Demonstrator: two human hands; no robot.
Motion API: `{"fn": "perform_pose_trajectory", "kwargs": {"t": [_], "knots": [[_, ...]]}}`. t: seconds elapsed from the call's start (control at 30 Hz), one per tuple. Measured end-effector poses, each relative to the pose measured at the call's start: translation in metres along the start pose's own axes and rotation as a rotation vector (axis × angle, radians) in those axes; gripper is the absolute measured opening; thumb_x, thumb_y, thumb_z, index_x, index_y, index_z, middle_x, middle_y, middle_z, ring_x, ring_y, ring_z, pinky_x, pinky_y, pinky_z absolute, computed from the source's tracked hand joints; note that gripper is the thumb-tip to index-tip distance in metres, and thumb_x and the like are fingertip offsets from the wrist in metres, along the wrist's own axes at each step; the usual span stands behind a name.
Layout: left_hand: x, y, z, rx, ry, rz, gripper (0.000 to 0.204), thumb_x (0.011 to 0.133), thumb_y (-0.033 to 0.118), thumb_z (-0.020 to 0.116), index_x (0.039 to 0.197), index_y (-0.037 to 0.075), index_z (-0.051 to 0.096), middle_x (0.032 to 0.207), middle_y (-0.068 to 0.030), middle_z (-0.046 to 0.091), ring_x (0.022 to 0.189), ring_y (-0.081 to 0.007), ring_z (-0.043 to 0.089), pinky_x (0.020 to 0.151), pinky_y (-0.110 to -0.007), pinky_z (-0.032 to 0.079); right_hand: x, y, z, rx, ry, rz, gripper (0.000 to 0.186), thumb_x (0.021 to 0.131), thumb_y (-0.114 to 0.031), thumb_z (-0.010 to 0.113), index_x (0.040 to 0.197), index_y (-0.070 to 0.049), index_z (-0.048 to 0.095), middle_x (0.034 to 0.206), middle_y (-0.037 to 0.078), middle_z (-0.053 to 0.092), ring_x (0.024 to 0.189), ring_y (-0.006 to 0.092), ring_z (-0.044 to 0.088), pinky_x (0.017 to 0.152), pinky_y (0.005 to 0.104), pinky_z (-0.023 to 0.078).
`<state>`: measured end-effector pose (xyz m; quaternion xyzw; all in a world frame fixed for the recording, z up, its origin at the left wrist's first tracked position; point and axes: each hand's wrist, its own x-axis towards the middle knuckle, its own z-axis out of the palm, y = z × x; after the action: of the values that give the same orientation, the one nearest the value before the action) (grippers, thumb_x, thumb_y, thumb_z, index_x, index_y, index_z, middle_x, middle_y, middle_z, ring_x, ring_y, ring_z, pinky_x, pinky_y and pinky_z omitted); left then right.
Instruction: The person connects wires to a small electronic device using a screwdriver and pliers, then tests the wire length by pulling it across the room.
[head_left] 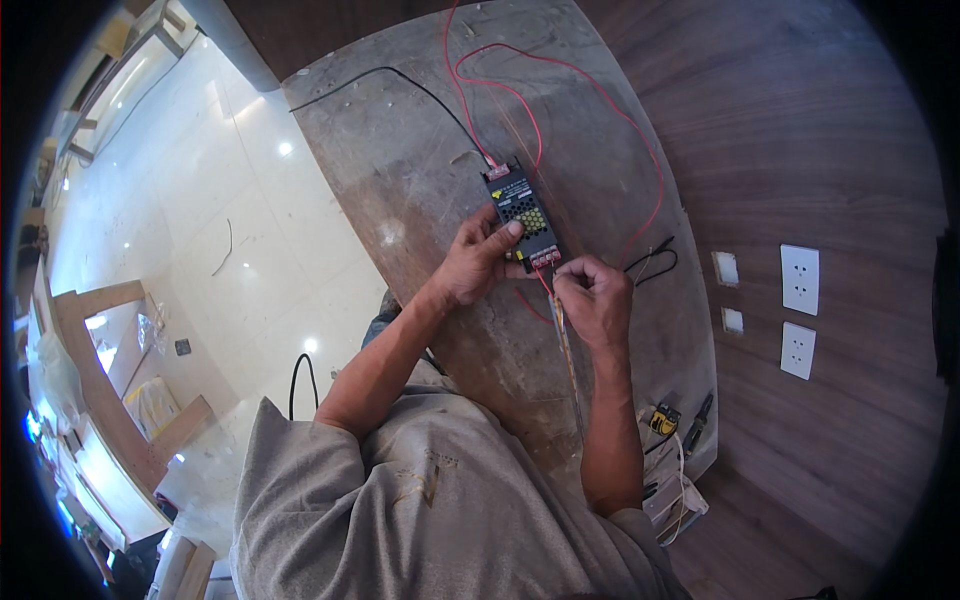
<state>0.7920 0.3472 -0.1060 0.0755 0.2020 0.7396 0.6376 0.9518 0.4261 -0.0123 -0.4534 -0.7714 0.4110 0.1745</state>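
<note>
A slim black power supply unit (525, 215) with a yellowish perforated grille lies in my left hand (476, 258), the thumb pressed on its casing near the lower end. Red and black wires (478, 135) come out of the terminal block at its far end. At its near terminal block (543, 259), a short red wire (542, 280) leads down toward my right hand (598, 298). The right thumb and fingertips are pinched together on a wire beside that block; its colour is hidden by the fingers. To the right of this hand lies a looped black wire (655, 263).
A worn grey-brown table board (400, 170) supports the work, with a long red wire (640, 130) curving across it. A yellow-black tape measure (664, 419) and a dark-handled tool (699, 422) lie at lower right. White sockets (800, 280) sit in the wood panel. Wooden frames (110, 298) stand left.
</note>
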Motion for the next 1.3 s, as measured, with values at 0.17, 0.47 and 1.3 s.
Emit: {"fn": "perform_pose_trajectory", "kwargs": {"t": [0.17, 0.47, 1.3], "knots": [[-0.001, 0.003, 0.0, 0.001, -0.008, -0.022, 0.036, 0.104, 0.02, 0.059, 0.134, 0.003, 0.048, 0.124, -0.012, 0.065, 0.11, -0.0261, 0.069, 0.086, -0.046, 0.064, -0.001, -0.008, -0.001, -0.017, -0.012, -0.001, 0.006, 0.076, -0.005, 0.068, 0.076, 0.0, 0.069, 0.059, 0.006, 0.064, 0.054, 0.0088, 0.058, 0.052, 0.0297, 0.045], [-0.001, -0.002, -0.002, -0.012, -0.003, -0.008, 0.036, 0.103, 0.019, 0.06, 0.134, 0.003, 0.047, 0.124, -0.0117, 0.065, 0.111, -0.0266, 0.069, 0.087, -0.046, 0.064, -0.001, -0.007, -0.002, -0.01, -0.017, 0.008, 0.006, 0.076, -0.005, 0.068, 0.077, 0.0, 0.07, 0.059, 0.006, 0.065, 0.056, 0.0088, 0.06, 0.053, 0.0296, 0.047], [-0.008, 0.013, 0.014, -0.034, -0.021, -0.063, 0.039, 0.107, 0.027, 0.051, 0.131, -0.003, 0.05, 0.12, -0.0161, 0.066, 0.103, -0.0291, 0.072, 0.082, -0.045, 0.066, -0.009, -0.019, -0.013, 0.202, -0.08, -0.02, 0.013, 0.084, -0.01, 0.065, 0.081, 0.002, 0.068, 0.065, 0.001, 0.06, 0.058, 0.0061, 0.051, 0.052, 0.0278, 0.039]]}}
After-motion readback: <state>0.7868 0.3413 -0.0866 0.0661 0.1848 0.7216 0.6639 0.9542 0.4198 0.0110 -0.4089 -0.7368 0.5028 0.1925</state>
